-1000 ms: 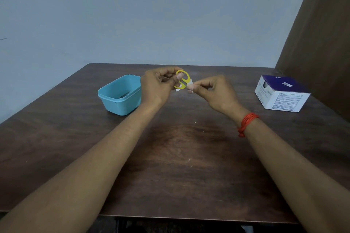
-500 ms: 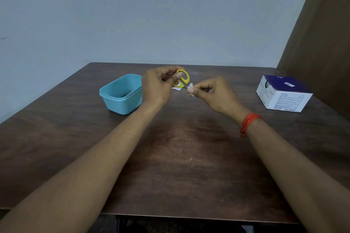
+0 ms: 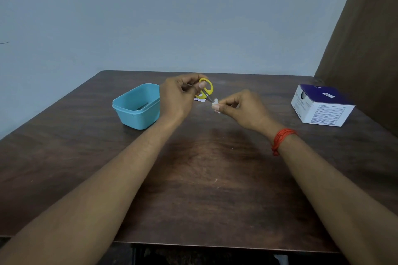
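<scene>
- Dark brown wooden table (image 3: 204,178) ends at a pale grey-blue wall (image 3: 172,17) on its far edge; the near half lies bare between the two forearms.
- Left hand (image 3: 176,97) curls its fingers round small yellow-handled scissors (image 3: 207,89), held above the far middle.
- Right hand (image 3: 243,107) pinches a small white scrap (image 3: 215,102) at the blade tips.
- Turquoise plastic tub (image 3: 137,114) sits just beside the left wrist; a white-and-blue cardboard box (image 3: 323,109) stands well apart, far right.
</scene>
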The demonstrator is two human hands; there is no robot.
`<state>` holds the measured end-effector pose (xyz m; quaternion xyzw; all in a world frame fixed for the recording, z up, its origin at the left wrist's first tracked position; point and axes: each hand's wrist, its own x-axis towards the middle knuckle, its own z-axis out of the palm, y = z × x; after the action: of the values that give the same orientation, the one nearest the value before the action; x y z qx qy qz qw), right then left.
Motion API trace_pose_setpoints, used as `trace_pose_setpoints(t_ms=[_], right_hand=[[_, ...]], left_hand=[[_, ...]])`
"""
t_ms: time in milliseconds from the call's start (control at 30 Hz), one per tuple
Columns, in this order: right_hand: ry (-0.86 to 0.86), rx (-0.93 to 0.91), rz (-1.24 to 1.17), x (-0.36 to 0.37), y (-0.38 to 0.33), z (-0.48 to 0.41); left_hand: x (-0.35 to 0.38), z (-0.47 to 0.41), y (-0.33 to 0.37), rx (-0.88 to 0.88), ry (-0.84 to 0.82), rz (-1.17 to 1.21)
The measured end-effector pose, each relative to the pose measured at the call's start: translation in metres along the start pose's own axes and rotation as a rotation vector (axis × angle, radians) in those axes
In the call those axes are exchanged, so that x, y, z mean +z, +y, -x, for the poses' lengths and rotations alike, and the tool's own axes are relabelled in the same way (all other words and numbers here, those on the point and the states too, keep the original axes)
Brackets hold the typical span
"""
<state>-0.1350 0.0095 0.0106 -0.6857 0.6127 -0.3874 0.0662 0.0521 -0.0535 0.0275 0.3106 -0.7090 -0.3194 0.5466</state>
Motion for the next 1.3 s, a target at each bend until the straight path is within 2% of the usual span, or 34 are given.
trace_pose_setpoints(t_ms=[267, 433, 600, 733, 900, 1167, 1300], right_hand=[[0.068, -0.048, -0.036, -0.001, -0.003, 0.001], [0.024, -0.019, -0.058, 0.000, -0.002, 0.001], [0.030, -0.041, -0.032, 0.000, -0.003, 0.003], [0.088, -0.037, -0.063, -0.003, -0.006, 0.002], [0.022, -0.004, -0.043, -0.002, -0.003, 0.001], [0.043, -0.006, -0.035, -0.002, -0.002, 0.003], [0.072, 0.002, -0.039, -0.002, -0.003, 0.002]], left_hand=[[0.009, 0.005, 0.005, 0.049, -0.077, -0.067], [0.003, 0.000, 0.002, -0.019, -0.020, -0.006], [0.009, 0.007, 0.001, 0.037, -0.083, -0.052], [0.006, 0.001, 0.004, -0.014, -0.029, 0.018], [-0.008, -0.005, -0.003, -0.096, 0.112, 0.104], [-0.001, -0.001, 0.001, -0.094, 0.074, 0.088], [-0.006, -0.005, 0.002, -0.106, 0.120, 0.136]])
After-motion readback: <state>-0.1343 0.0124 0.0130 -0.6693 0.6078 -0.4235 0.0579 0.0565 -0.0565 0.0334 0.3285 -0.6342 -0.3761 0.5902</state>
